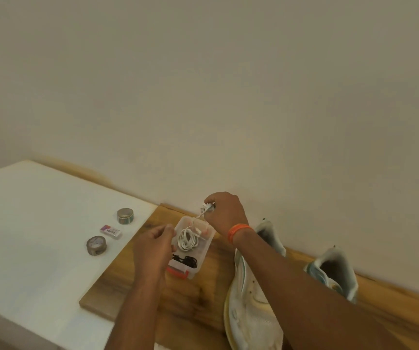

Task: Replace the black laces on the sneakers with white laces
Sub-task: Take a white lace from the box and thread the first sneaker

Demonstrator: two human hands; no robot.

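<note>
Head view: right hand (224, 213) pinches white lace (187, 239), lifting it from box (207, 245); left hand (152, 246), at 9 o'clock, fingers loosely curled, holds nothing visible. Next: free it fully, thread sneaker (250, 306).

White laces (187, 239), black laces (185, 260), clear box (204, 251) red-trimmed, white sneakers (248, 306), orange wristband (238, 232), brown woodgrain board (198, 296).

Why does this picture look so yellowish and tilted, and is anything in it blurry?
Head view: warm, dim light tints the wall and wooden board; the wide lens slants and bends the edges; the left hand and the white lace that the right hand pulls from the clear box look soft.
</note>
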